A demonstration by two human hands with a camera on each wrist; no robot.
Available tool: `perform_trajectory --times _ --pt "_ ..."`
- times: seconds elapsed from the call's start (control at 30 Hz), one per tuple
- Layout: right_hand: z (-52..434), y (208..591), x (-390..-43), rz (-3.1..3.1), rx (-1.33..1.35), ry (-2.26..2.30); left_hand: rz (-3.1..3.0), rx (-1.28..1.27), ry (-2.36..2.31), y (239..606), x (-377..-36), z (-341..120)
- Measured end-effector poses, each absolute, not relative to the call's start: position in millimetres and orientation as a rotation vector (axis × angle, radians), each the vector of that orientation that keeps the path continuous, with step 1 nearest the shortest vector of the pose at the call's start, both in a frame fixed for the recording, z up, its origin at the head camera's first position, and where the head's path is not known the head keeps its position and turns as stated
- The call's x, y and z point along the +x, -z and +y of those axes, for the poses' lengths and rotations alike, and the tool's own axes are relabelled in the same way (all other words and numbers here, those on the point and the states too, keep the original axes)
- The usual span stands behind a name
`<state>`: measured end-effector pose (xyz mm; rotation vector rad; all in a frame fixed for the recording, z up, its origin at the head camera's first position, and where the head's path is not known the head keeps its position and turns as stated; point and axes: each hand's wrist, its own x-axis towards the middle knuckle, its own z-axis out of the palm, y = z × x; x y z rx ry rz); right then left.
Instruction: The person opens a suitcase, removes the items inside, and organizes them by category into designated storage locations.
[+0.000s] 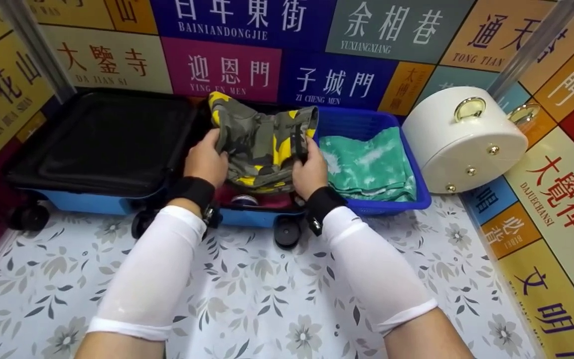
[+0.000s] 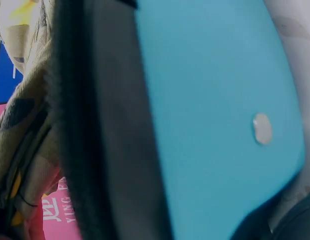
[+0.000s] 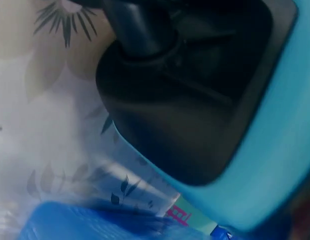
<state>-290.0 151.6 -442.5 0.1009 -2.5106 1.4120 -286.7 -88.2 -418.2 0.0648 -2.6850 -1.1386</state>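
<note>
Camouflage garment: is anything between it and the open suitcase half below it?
Nothing visible blocks it. Both the left hand and right hand hold the camouflage garment right above the suitcase half, where red clothing already lies.

We see a folded cloth garment (image 1: 262, 144) in grey-green camouflage with yellow patches at centre frame. Right of it, a mottled teal-and-white folded cloth (image 1: 369, 167) lies in a royal-blue plastic basket (image 1: 419, 192). The open hard-shell suitcase (image 1: 87, 202) at left is light blue with black lining. The worktop (image 1: 247, 299) is white with grey leaves and flowers.
</note>
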Motion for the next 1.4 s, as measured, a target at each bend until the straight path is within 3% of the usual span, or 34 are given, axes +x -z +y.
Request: perform_trajectory --times 0.9,1.4 --pt "247.7 411.2 -287.5 -2.367 -0.019 -1.335 -2.588 -0.146 1.275 391.9 -289.9 5.7" --pt "312.1 423.7 -277.8 -2.386 -0.129 -1.190 -2.670 -0.256 1.332 404.6 -287.8 68.7"
